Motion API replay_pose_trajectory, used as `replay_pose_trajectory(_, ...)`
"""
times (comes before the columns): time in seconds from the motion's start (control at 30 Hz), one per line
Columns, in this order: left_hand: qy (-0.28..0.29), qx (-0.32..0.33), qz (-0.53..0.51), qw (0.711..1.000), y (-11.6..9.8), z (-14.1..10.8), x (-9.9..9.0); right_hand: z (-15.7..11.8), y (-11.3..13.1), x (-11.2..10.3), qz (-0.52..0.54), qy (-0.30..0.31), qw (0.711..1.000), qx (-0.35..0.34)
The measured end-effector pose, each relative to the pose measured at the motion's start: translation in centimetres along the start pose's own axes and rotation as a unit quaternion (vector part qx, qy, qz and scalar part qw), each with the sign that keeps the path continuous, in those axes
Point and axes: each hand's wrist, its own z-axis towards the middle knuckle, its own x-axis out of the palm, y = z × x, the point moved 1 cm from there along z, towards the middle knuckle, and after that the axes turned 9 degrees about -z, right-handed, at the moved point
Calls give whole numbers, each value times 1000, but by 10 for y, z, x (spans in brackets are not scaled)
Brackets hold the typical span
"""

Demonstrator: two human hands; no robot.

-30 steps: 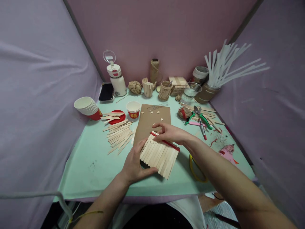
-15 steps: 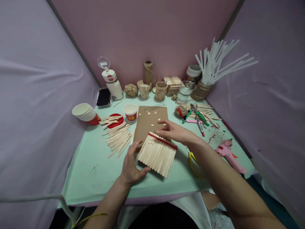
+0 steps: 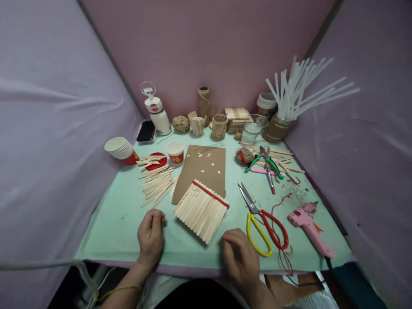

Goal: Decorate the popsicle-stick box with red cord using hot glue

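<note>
A panel of craft sticks (image 3: 200, 212) lies tilted at the front middle of the table, its near end over the green cloth. A red strip (image 3: 210, 194) crosses its far end, and small pale wooden pieces (image 3: 195, 191) sit near the upper left corner. The panel overlaps a brown cardboard sheet (image 3: 201, 180) dotted with several small pale pieces. To the panel's left, my left hand (image 3: 151, 236) rests apart from it, fingers curled closed with nothing visible in them. My right hand (image 3: 241, 257) is at the near right, loosely curled and holding nothing visible, close to the scissors (image 3: 254, 208).
Loose craft sticks (image 3: 157, 184), a red-and-white paper cup (image 3: 175, 152) and stacked cups (image 3: 120, 150) stand left. On the right lie green-handled pruners (image 3: 264, 161), red yarn (image 3: 273, 210) and a pink glue gun (image 3: 309, 227). A water cup (image 3: 252, 131) and white sticks (image 3: 296, 92) stand behind.
Both hands have let go of the stick panel and drawn back toward the table's near edge. The panel now lies slightly turned, and the scissors are fully uncovered.
</note>
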Motion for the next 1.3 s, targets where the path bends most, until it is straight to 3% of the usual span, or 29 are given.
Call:
replay_pose_trajectory(0.3,12,-64,85,994,-3,7,9,-6,-14,17,31,131,990,41)
replay_pose_trajectory(0.73,20,-87,120,989,-10,3,15,-11,-17,16,-5,139,990,30)
replay_pose_trajectory(1.3,37,-84,-14,996,-5,2,13,-11,-11,19,-50,89,995,22)
